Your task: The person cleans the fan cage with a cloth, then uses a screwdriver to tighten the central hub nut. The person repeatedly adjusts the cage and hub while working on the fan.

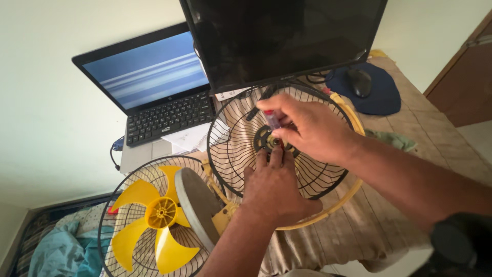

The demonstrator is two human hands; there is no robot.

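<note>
On the worktop [451, 149], seen from the head camera, a black wire fan guard [241, 138] with a yellow rim stands tilted beneath a dark monitor [282, 36]. Right hand [312, 131] reaches across the guard's front, its fingers [277, 105] pinching a small clear-handled screwdriver [273, 122] aimed at the hub [264, 138]. Left hand [274, 192] presses against the grille just below the hub, fingers [269, 159] held close together and touching the wires. Lower left, a yellow fan blade [154, 215] sits inside a second wire guard [115, 205], beside the grey round base [197, 205]. An open laptop [154, 87] stands behind, and a mouse [360, 82] rests on a blue pad [384, 95].
</note>
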